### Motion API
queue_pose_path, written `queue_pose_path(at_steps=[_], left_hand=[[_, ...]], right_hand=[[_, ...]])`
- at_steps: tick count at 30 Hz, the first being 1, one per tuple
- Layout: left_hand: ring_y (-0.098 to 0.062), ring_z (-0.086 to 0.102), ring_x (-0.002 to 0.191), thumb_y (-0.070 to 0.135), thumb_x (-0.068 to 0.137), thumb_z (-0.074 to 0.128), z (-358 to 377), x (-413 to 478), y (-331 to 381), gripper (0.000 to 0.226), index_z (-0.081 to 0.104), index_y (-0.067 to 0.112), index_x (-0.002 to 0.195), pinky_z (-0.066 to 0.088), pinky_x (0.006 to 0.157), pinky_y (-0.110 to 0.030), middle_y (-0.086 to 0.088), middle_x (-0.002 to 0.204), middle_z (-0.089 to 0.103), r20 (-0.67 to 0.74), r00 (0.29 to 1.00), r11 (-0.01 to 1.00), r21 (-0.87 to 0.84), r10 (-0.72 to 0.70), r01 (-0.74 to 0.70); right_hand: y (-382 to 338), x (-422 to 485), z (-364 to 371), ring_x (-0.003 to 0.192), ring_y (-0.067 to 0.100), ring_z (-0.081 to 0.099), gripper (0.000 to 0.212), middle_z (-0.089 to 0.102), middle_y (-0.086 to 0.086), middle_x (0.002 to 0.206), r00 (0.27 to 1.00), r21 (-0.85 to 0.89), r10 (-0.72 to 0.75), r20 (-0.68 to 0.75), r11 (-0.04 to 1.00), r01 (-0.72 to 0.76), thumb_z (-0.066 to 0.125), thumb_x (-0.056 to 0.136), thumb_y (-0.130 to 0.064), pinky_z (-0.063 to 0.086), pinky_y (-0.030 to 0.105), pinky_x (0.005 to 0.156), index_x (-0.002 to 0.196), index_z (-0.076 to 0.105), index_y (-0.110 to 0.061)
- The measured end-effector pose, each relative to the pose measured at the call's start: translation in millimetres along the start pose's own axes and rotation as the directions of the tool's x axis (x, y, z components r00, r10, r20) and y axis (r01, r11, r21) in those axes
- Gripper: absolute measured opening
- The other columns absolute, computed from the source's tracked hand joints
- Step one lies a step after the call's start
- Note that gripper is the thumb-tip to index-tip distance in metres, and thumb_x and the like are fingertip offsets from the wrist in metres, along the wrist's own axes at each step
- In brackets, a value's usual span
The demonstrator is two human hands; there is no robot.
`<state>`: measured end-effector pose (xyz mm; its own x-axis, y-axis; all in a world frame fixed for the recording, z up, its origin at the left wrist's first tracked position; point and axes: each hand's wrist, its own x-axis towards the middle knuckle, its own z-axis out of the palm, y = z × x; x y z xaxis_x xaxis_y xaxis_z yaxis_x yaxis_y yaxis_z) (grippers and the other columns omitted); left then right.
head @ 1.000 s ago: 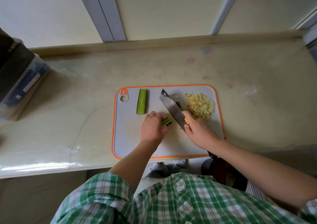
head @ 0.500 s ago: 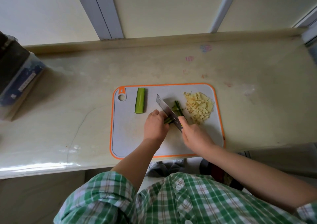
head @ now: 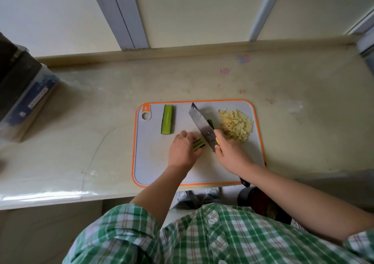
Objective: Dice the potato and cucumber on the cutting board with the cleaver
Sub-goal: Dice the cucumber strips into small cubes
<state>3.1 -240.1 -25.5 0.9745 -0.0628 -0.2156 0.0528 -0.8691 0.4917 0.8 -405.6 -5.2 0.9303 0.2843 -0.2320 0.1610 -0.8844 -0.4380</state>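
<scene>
A pale, crumbly heap of diced potato fills the far right corner of the grey, orange-rimmed cutting board, and a long cucumber piece lies at the far left. The left hand pins thin cucumber strips mid-board. The right hand grips the steel cleaver, blade angled between strips and potato; the board's near half lies bare.

the cutting board is light grey with an orange rim. the cucumber piece on it is pale green with a dark green edge, and the cucumber strips are dark green. the diced potato is pale yellow. the cleaver blade is silver grey. the table is cream, with small pink and blue marks. the shirt is green and white plaid.
</scene>
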Motion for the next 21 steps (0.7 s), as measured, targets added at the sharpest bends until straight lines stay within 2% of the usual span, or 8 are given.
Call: queue_pose_path(at_steps=[5, 9, 13, 17, 21], left_hand=[[-0.024, 0.055, 0.100, 0.028, 0.086, 0.064, 1.2, -2.3, -4.7, 0.030, 0.065, 0.014, 0.112, 0.045, 0.085, -0.031, -0.007, 0.104, 0.060, -0.014, 1.000, 1.000, 0.015, -0.004, 0.004], [-0.024, 0.056, 0.098, 0.027, 0.086, 0.064, 2.0, -0.7, -2.5, 0.026, 0.067, 0.013, 0.109, 0.045, 0.084, -0.031, -0.007, 0.101, 0.062, -0.031, 0.999, 1.000, 0.002, -0.019, 0.019], [-0.025, 0.056, 0.097, 0.025, 0.086, 0.065, 2.3, -0.6, -2.1, 0.026, 0.068, 0.013, 0.108, 0.045, 0.083, -0.031, -0.008, 0.100, 0.062, -0.038, 0.999, 1.000, -0.005, -0.024, 0.024], [-0.025, 0.056, 0.096, 0.024, 0.085, 0.064, 2.5, -0.4, -1.4, 0.025, 0.069, 0.013, 0.107, 0.046, 0.083, -0.032, -0.008, 0.099, 0.062, -0.036, 0.999, 1.000, -0.008, -0.030, 0.029], [-0.024, 0.056, 0.095, 0.025, 0.086, 0.064, 3.0, 1.2, -2.5, 0.023, 0.068, 0.012, 0.105, 0.046, 0.082, -0.032, -0.008, 0.098, 0.062, -0.030, 0.999, 1.000, -0.005, -0.029, 0.029]], right_hand=[[2.8, -8.6, -9.0, 0.054, 0.033, 0.050, 0.033, 0.042, 0.001, 0.058, 0.999, -0.022, -0.039, 0.034, 0.999, 0.040, 0.044, 0.091, -0.012, 0.035, 0.035, 0.048, 0.122, 0.034, -0.016], [2.0, -12.4, -4.2, 0.045, 0.016, 0.037, 0.032, 0.037, -0.006, 0.054, 0.996, -0.044, -0.046, 0.074, 0.998, 0.049, 0.044, 0.089, -0.008, 0.026, 0.032, 0.043, 0.120, 0.036, -0.013], [-0.9, -14.6, 4.8, 0.044, 0.012, 0.039, 0.035, 0.040, -0.005, 0.053, 0.996, -0.018, -0.029, 0.084, 0.999, 0.030, 0.044, 0.090, -0.007, 0.027, 0.030, 0.041, 0.124, 0.034, -0.013], [-4.4, -16.6, 14.3, 0.053, 0.027, 0.053, 0.042, 0.054, 0.006, 0.062, 0.996, -0.064, 0.022, 0.084, 0.998, -0.017, 0.042, 0.093, -0.010, 0.040, 0.038, 0.046, 0.133, 0.028, -0.014], [-5.1, -14.5, 12.0, 0.046, 0.019, 0.042, 0.046, 0.040, -0.005, 0.055, 0.998, -0.053, 0.036, 0.043, 0.998, -0.034, 0.044, 0.094, -0.013, 0.028, 0.030, 0.043, 0.138, 0.029, -0.013]])
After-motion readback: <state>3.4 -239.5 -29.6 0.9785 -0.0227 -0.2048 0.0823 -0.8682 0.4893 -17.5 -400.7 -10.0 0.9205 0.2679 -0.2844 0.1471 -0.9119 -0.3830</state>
